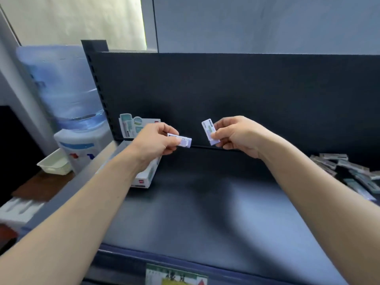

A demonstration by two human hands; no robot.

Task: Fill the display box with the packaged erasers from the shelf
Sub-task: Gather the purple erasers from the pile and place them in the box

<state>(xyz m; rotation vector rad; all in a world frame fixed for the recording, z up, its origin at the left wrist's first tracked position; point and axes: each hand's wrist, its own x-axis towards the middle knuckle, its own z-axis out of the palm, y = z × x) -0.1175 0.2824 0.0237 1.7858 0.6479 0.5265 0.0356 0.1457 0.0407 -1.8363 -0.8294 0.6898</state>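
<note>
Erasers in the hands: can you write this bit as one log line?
left hand: pinches first eraser | right hand: pinches second eraser | display box: shelf left, partly hidden | eraser pile: shelf right

i see a dark shelf [195,202] w/ a dark back panel [246,95]. far left on it: white display box [144,178], its printed flap upright against the panel. far right: loose pile of packaged erasers [353,173], overlapping. box & pile well apart. paper tag [176,274] on front lip.
</note>
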